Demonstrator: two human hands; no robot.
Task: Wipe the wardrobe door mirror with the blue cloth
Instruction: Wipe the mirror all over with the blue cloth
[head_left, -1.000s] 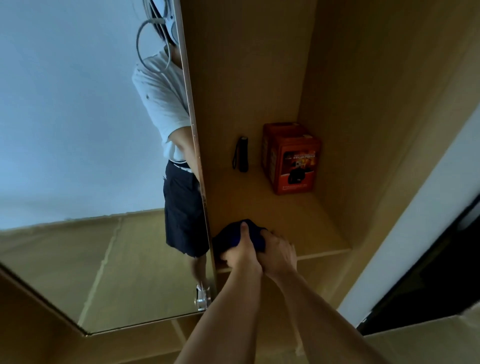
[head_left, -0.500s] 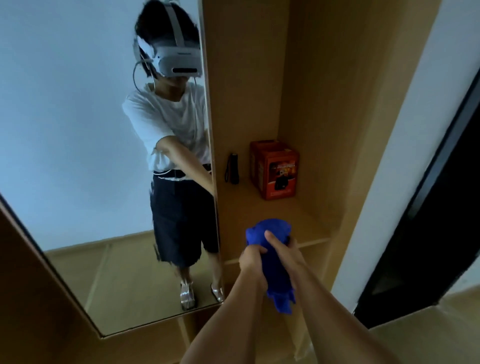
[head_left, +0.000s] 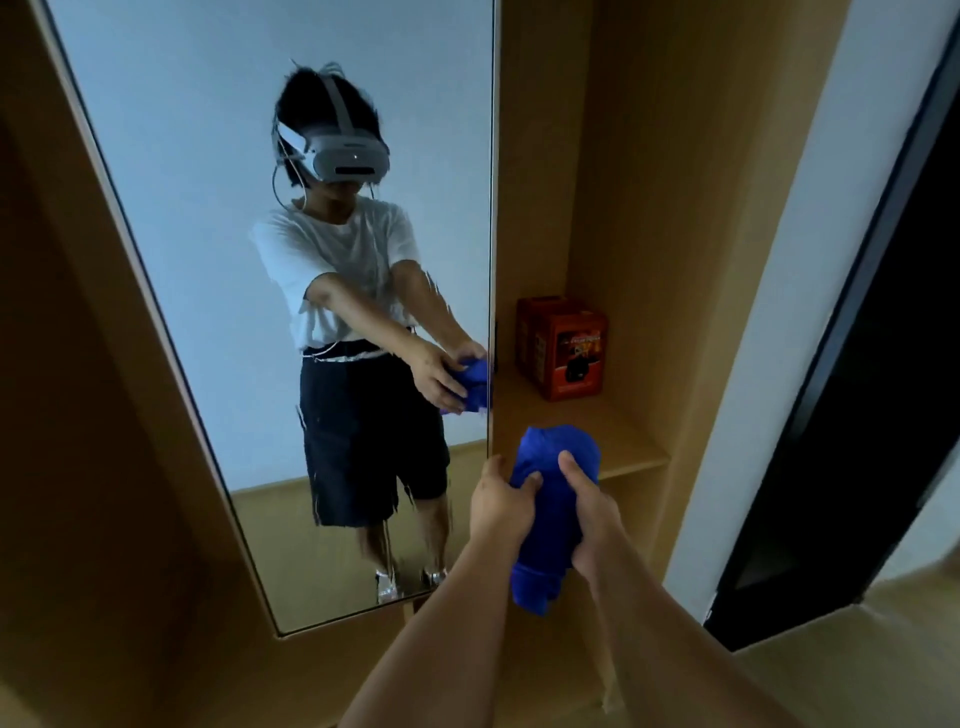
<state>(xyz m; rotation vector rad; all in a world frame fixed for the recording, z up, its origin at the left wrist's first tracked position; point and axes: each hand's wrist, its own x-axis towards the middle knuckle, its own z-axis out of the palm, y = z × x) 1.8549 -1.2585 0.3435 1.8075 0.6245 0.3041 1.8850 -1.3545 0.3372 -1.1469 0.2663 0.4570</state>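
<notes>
A bunched blue cloth (head_left: 551, 509) hangs in the air in front of the wooden shelf, held between both hands. My left hand (head_left: 500, 503) grips its left side and my right hand (head_left: 589, 512) grips its right side, thumbs on top. The tall wardrobe door mirror (head_left: 208, 218) fills the left half of the view, its right edge just left of my hands. It reflects a person holding the cloth. The cloth is apart from the glass.
A wooden shelf (head_left: 618, 441) sits in an open niche right of the mirror, with a red box (head_left: 563, 347) on it. A white wall strip and a dark doorway (head_left: 883, 415) lie further right. The wooden frame (head_left: 93, 415) borders the mirror on the left.
Both hands lifted the blue cloth off the shelf and drew it back toward me. The view swung left and up, bringing more of the mirror into sight.
</notes>
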